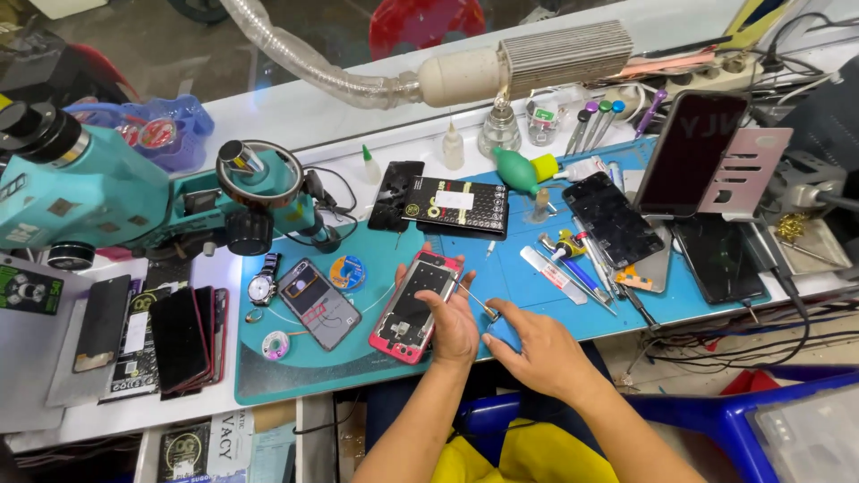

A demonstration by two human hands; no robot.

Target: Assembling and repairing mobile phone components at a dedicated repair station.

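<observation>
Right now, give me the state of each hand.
Left hand: rests on the opened red-framed phone, steadying its edge.
Right hand: fingers pinched on thin metal tweezers.

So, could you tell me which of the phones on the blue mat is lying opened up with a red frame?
It is the red-framed phone under the left hand, back off and insides showing. The grey phone to its left is also open but has no red.

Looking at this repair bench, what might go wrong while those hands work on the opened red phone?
The left hand rests on the opened red phone, so a slip might scratch its exposed insides. The right hand pinches thin tweezers that could jab or drop a tiny part. Loose tools crowd the blue mat nearby.
</observation>
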